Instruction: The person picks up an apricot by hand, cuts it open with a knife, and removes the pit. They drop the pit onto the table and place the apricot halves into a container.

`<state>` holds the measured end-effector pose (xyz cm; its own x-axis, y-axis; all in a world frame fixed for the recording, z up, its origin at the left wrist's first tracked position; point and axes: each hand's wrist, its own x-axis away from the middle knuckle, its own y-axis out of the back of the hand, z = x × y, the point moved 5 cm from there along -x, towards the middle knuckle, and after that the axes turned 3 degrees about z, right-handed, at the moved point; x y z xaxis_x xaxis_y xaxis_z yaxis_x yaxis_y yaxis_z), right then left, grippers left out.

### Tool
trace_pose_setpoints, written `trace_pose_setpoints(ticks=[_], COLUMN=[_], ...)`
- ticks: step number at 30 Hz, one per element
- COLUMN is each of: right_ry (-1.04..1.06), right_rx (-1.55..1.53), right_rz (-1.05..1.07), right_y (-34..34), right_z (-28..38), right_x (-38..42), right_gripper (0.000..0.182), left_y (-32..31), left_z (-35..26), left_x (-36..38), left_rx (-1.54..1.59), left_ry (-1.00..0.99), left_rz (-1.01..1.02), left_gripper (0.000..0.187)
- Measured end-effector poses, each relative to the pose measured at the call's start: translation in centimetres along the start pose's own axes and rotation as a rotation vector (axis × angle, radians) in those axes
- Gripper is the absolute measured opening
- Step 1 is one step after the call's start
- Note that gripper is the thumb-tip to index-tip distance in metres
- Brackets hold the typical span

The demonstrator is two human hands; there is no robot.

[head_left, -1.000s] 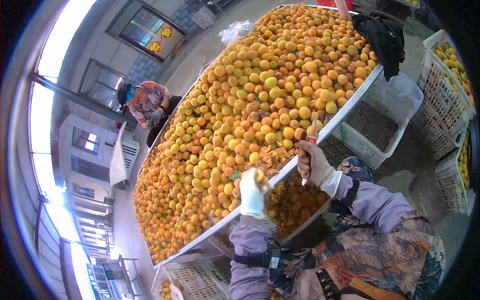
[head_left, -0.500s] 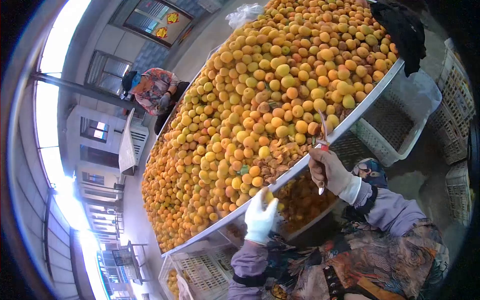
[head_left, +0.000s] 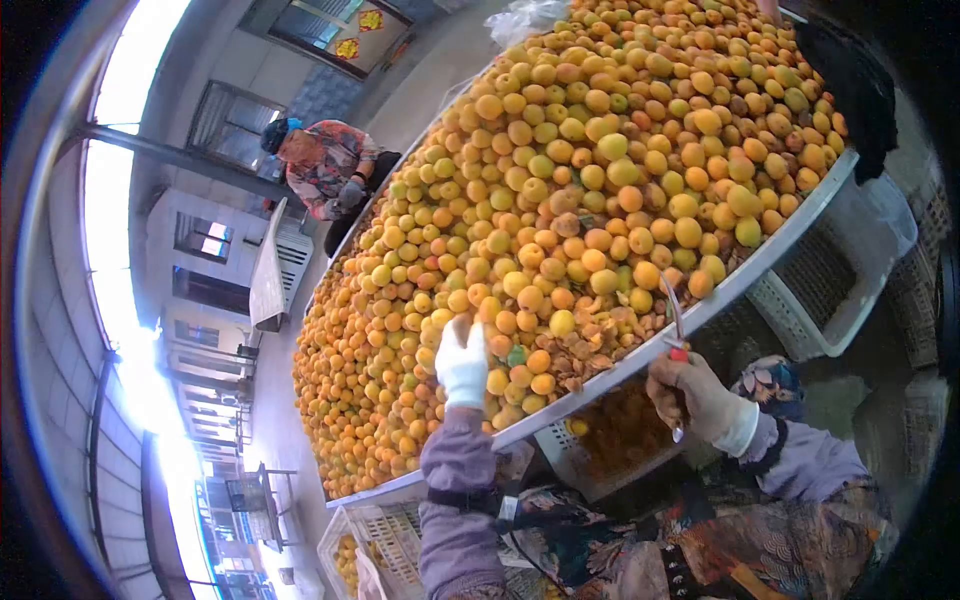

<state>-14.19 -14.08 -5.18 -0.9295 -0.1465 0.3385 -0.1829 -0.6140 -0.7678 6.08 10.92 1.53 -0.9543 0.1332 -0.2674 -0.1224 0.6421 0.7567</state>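
Note:
A big heap of yellow and orange apricots [head_left: 560,200] covers a long metal-rimmed table [head_left: 790,235]. My left hand [head_left: 462,362], in a white glove, reaches over the near rim onto the heap, fingers resting on the fruit; whether it grips one is hidden. My right hand [head_left: 695,395], in a tan glove, stays at the rim and holds a small red-handled knife [head_left: 676,322] with its blade pointing up. Below the rim a white crate [head_left: 610,440] holds cut apricot pieces.
Another person [head_left: 325,170] in a patterned shirt bends over the far side of the table. White plastic crates [head_left: 820,290] stand under and beside the near rim at right, and another crate [head_left: 385,545] sits at lower left. A dark cloth [head_left: 850,80] hangs on the table's far right.
My left hand rose from the crate below the rim and moved up onto the apricot heap. My right hand with the knife shifted a little right and down in view.

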Motion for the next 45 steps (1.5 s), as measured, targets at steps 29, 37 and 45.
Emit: trace_pose_setpoints(ticks=[29, 37, 45], right_ry=[0.081, -0.036, -0.236], right_rx=[0.574, 0.620, 0.685], right_rz=[0.091, 0.144, 0.347], right_y=[-0.9, -1.7, -3.9], right_z=[-1.7, -3.2, -5.6], right_x=[-1.3, -0.8, 3.3], right_gripper=[0.025, 0.027, 0.027], left_y=[0.7, -2.1, -4.0], left_z=[-0.9, -2.7, -4.3], left_x=[2.2, 15.5, 21.5], left_rx=[1.334, 1.718, 1.811], left_ry=[0.271, 0.408, 0.385], left_rz=[0.070, 0.209, 0.271], left_gripper=[0.032, 0.038, 0.052])
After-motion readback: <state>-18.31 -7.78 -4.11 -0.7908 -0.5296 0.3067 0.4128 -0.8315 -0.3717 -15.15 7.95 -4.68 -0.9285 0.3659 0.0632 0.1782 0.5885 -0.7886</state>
